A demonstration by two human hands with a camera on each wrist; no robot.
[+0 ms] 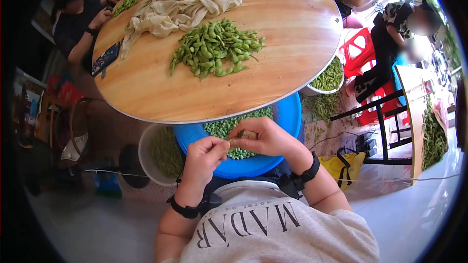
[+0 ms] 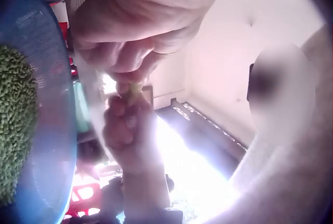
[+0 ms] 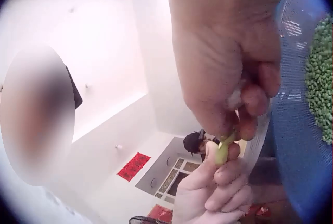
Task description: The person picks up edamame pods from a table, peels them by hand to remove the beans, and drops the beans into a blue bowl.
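Note:
Over a blue basin (image 1: pixel 287 117) holding shelled green beans (image 1: pixel 222 126), my two hands meet at the fingertips. Between them is a green bean pod (image 3: pixel 222 153), mostly covered by fingers in the head view. My left hand (image 1: pixel 204 158) pinches one end between thumb and curled fingers. From the other side my right hand (image 1: pixel 263 139) pinches the pod too, its remaining fingers curled inward. Something pale shows inside the right palm in the right wrist view. A heap of unshelled pods (image 1: pixel 214 48) lies on the round wooden table (image 1: pixel 278 78) ahead.
The table's edge overhangs the basin's far side. A whitish bucket (image 1: pixel 146 158) stands left of the basin, and a pod-filled tub (image 1: pixel 329 78) at the right. Crumpled cloth (image 1: pixel 180 9) and a dark phone-like slab (image 1: pixel 106 58) lie on the table. Other people sit around it.

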